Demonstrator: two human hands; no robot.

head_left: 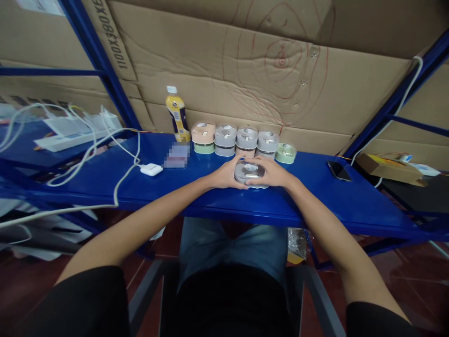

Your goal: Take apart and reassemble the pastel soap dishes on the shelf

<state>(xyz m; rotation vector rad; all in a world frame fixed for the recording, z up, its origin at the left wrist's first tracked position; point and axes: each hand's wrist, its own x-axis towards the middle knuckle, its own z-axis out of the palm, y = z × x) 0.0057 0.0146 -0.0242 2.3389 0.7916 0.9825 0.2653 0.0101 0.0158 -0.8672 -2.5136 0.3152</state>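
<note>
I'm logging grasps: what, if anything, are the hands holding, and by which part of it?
A grey container, cupped by its opposite sides between the left hand and the right hand.

Left hand (pixel 226 174) and right hand (pixel 275 172) clasp gray case (pixel 249 173) at blue table (pixel 312 171); similar cases (pixel 247 137) lined up behind (green one (pixel 286 153) rightmost), yellow bottle (pixel 177 112) left.

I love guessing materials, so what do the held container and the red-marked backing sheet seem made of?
Held container: probably smooth plastic, as its top looks glossy. Backing sheet: apparently matt cardboard, being brown, dull and wrinkled.
</note>
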